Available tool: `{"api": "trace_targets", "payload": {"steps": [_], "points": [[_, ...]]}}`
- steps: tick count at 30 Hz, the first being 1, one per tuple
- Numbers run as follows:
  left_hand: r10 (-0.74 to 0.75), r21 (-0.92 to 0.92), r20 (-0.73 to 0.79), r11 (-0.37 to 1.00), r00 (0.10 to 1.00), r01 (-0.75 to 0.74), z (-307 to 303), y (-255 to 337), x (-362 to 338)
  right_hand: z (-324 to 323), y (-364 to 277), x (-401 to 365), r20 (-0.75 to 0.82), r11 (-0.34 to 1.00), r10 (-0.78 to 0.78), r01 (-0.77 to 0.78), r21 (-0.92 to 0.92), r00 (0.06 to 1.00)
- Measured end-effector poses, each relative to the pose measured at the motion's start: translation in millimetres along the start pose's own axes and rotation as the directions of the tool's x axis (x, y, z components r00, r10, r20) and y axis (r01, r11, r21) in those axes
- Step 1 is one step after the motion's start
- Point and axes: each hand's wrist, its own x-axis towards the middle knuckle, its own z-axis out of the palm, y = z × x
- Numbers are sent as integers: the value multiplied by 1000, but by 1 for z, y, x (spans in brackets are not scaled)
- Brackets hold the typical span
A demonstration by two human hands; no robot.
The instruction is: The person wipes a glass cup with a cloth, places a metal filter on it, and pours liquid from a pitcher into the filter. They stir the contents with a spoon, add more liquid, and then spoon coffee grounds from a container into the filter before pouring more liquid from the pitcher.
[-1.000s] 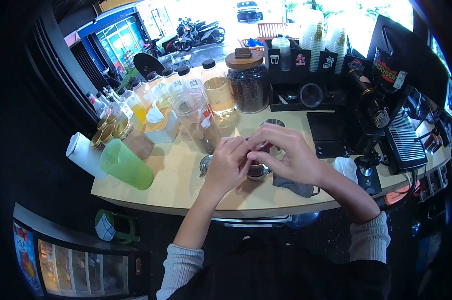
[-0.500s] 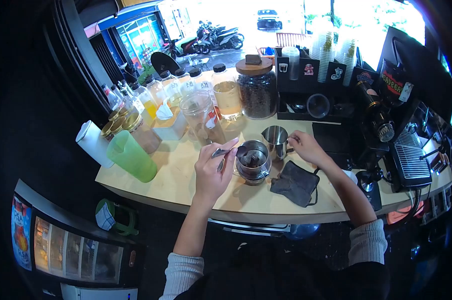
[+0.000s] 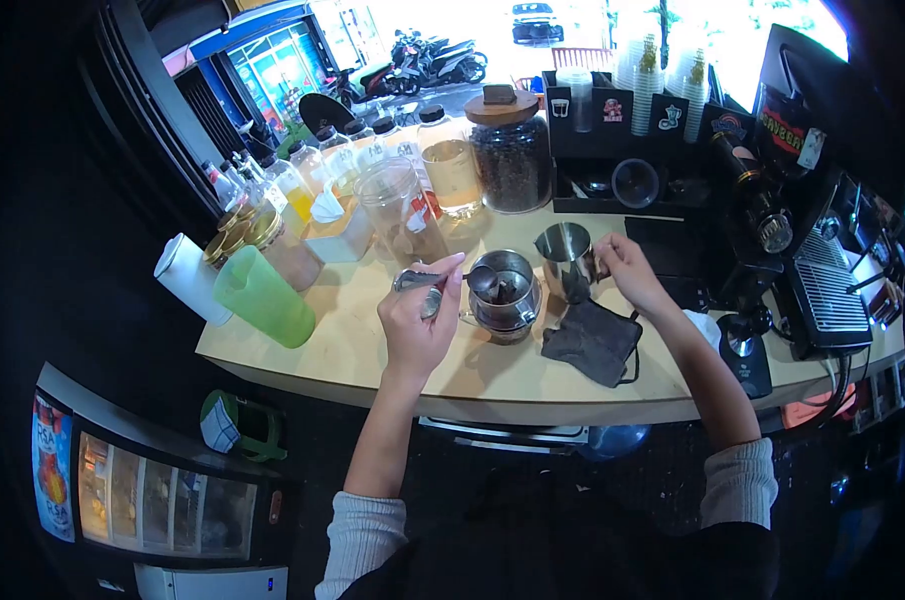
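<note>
My left hand (image 3: pixel 420 315) is closed around a metal spoon (image 3: pixel 482 279), whose bowl is at the rim of a metal filter cup. That cup (image 3: pixel 506 318) sits on top of a clear glass, with dark contents inside. My right hand (image 3: pixel 625 268) grips the handle of a steel milk pitcher (image 3: pixel 567 262), just right of and behind the cup. A crumpled dark cloth (image 3: pixel 595 342) lies on the counter in front of the pitcher.
Left on the wooden counter (image 3: pixel 373 350) stand a green jug (image 3: pixel 263 297), a tissue box (image 3: pixel 340 232), a clear container (image 3: pixel 403 210) and several bottles. Behind is a bean jar (image 3: pixel 512 165). An espresso machine (image 3: pixel 825 285) and grinder (image 3: pixel 758 215) stand right.
The pitcher and my right hand have moved slightly right, away from the cup. My left hand has tilted the spoon, and its bowl now shows at the cup's rim. The view has shifted a little.
</note>
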Motion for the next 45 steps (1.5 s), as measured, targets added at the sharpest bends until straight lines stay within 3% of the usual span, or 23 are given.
{"api": "trace_targets", "payload": {"steps": [5,11,15,19,25,27,30,36,39,45], "points": [[-16,-71,42,997,999,19,-4,-7,11,3,-47,-4,-44,992,-114,112,-63,992],[-3,-95,86,995,996,11,-5,-16,28,19,-114,-8,14,954,-193,191,-229,981],[-31,-160,100,986,994,47,-3,-24,27,35,-152,-14,79,893,-107,131,-431,991],[-43,-196,131,978,990,68,-4,-31,25,51,-171,-17,85,931,-77,102,-349,993],[-50,-230,135,970,990,81,-2,-36,23,62,-182,-15,116,930,-48,87,-358,992],[-53,-232,133,969,990,83,-1,-37,23,64,-186,-14,114,863,-69,117,-492,991],[-61,-229,136,969,989,92,-2,-39,24,67,-187,-13,102,841,-84,125,-526,991],[25,-243,88,970,996,-3,0,-41,26,69,-183,-10,114,804,-157,194,-562,981],[-49,-241,139,967,989,82,-3,-40,25,69,-187,-12,118,772,-163,201,-604,980],[20,-225,99,974,995,2,-5,-36,29,69,-195,-16,127,815,-93,149,-560,987]]}}
